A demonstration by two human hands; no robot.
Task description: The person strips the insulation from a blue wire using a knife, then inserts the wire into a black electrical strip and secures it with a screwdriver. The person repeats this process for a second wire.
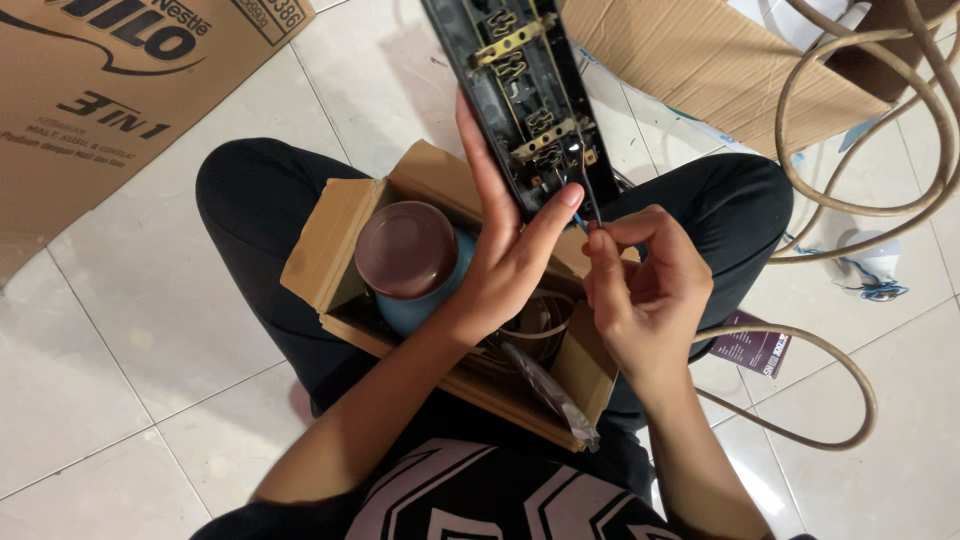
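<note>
Blue jar [420, 268] w/ brown lid sits in open cardboard box [330, 240] on lap. Left hand [510, 250] clasps black opened power strip [520, 90] from below. Right hand [645, 285] pinches blue wire [580, 222] at strip's end. Beige cable [860, 120] coils on floor, far right.

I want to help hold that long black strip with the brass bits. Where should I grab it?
Grip the long black plastic strip by its narrow side edges, from the left as the left hand does; brass contacts and thin wires fill its open face.
</note>
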